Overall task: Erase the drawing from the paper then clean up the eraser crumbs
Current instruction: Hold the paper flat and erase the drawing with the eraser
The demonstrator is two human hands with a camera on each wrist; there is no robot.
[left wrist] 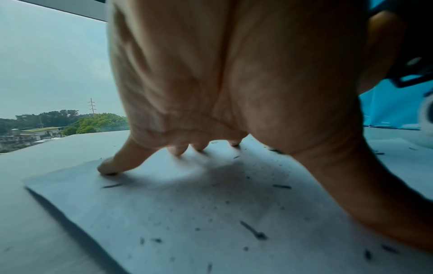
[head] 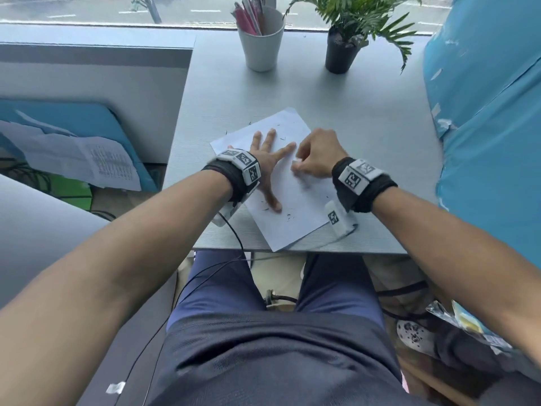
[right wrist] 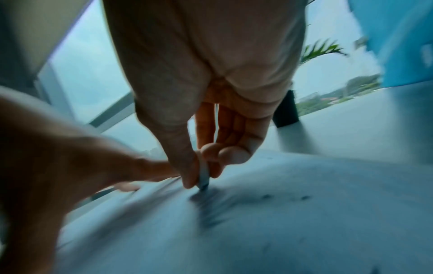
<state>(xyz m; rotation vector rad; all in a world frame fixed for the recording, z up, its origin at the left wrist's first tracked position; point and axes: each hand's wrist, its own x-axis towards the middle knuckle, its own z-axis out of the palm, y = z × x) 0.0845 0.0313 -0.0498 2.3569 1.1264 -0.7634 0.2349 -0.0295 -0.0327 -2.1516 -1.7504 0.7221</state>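
Observation:
A white sheet of paper [head: 295, 206] lies at a slant on the grey desk [head: 366, 118], near its front edge. Dark eraser crumbs [left wrist: 254, 231] are scattered over the paper. My left hand [head: 268, 159] lies flat with fingers spread, pressing the sheet down; the fingertips [left wrist: 106, 169] touch the paper. To its right, my right hand [head: 313, 155] pinches a small white eraser [right wrist: 203, 176] between thumb and fingers. The eraser's dark tip is on the paper, beside grey smudged marks [right wrist: 208, 207]. The right wrist view is blurred.
A grey cup of pens [head: 260, 39] and a potted plant [head: 342, 48] stand at the back of the desk by the window. A blue padded panel [head: 491, 112] rises on the right. Loose papers [head: 87, 159] lie on the left, beyond the desk.

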